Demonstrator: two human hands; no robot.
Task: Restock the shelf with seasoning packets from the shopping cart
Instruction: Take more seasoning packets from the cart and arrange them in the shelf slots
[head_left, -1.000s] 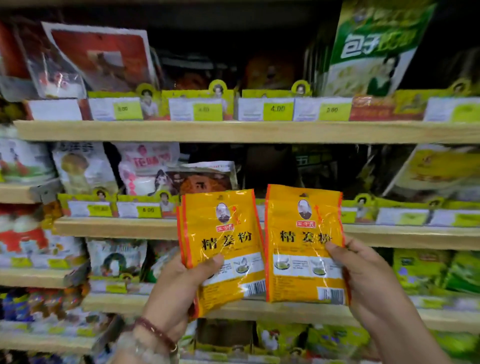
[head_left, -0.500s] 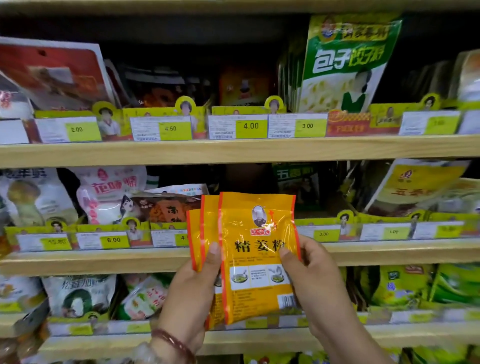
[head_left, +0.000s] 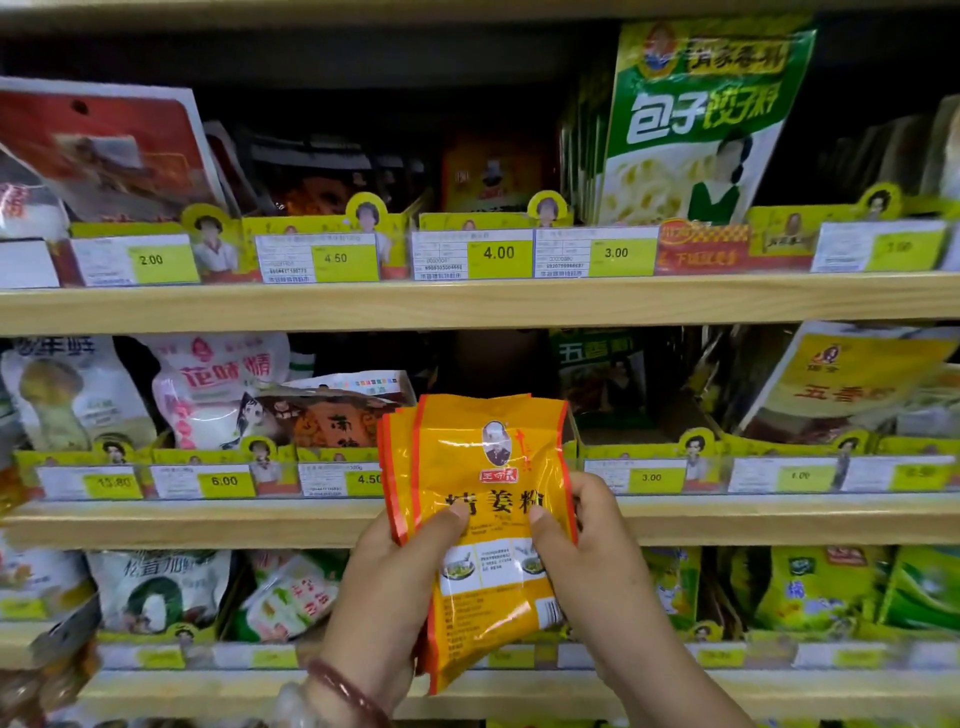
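Note:
Two orange-yellow seasoning packets (head_left: 480, 467) are stacked one on the other and held upright before the middle shelf (head_left: 208, 522). My left hand (head_left: 395, 577) grips their left edge, thumb on the front. My right hand (head_left: 587, 561) grips the right edge, thumb also on the front. Behind the packets' top is a dark gap (head_left: 483, 364) in the middle shelf row, between a brown packet and a green one. The rear packet shows only as an orange strip on the left.
A green-and-white dumpling seasoning bag (head_left: 691, 130) stands on the top shelf (head_left: 467, 304). Pink and white bags (head_left: 218, 384) fill the middle shelf's left, yellow bags (head_left: 852, 384) its right. Price tags (head_left: 498, 253) line each shelf edge. Green packets (head_left: 810, 587) crowd the lower shelf.
The two packets, held side by side a second ago, have been slid together into one stack and raised toward the middle shelf. The view has moved closer to the shelves.

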